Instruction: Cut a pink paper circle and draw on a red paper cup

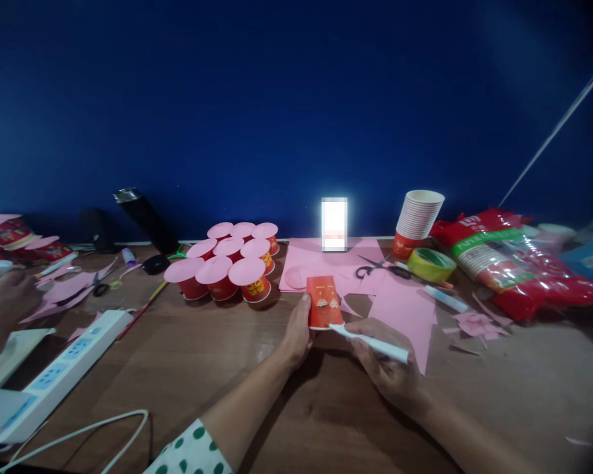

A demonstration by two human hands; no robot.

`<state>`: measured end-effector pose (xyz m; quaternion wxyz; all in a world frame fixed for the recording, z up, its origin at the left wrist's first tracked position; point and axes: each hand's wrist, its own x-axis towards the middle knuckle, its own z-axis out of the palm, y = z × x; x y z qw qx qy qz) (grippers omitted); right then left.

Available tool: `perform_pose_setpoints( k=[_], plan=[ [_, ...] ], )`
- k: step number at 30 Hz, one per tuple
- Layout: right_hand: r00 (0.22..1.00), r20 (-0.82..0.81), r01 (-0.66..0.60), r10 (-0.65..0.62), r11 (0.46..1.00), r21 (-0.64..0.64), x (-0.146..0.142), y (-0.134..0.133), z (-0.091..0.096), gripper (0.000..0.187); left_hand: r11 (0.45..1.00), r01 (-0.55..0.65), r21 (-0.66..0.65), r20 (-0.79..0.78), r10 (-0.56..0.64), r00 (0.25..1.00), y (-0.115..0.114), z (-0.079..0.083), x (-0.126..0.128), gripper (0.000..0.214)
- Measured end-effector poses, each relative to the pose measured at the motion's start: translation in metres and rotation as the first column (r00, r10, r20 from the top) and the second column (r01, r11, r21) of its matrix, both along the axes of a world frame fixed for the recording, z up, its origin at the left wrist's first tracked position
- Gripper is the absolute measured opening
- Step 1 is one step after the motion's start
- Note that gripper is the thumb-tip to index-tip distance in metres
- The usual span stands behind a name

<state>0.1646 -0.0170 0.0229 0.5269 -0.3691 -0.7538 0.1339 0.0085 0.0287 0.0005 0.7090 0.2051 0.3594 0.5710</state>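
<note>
My left hand [299, 332] is closed around the side of a red paper cup [322, 301] with gold print, which lies tipped with its white rim toward me. In my right hand [390, 368] is a slim white glue pen [375, 345], its tip touching or very near the cup's rim. Beyond the cup lie pink paper sheets [336, 260], one with a round cut piece on it. Black scissors [378, 266] rest on the paper. To the left stand several red cups [222, 289], each covered by a pink paper disc [247, 270].
At the right are stacked paper cups [418, 220], yellow tape [431, 264], a white-blue tube [446, 298] and a red plastic bag [508, 263]. A lit screen [335, 224] stands at the back. On the left are a power strip [64, 375], a black bottle [145, 220] and another person's hand [7, 306].
</note>
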Motion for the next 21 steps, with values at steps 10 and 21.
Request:
perform_pose_setpoints(
  k=[10, 21],
  plan=[
    [0.999, -0.007, -0.036, 0.036, 0.999, -0.022, -0.0003, 0.0008, 0.0032, 0.016, 0.997, -0.031, 0.071, -0.128, 0.04, 0.991, 0.0008, -0.0039, 0.0, 0.047],
    [1.0, -0.028, -0.001, -0.001, 0.996, -0.092, 0.0018, -0.0004, 0.0002, 0.014, 0.997, 0.005, 0.079, -0.096, 0.003, 0.995, 0.001, -0.0083, -0.0019, 0.046]
  ],
)
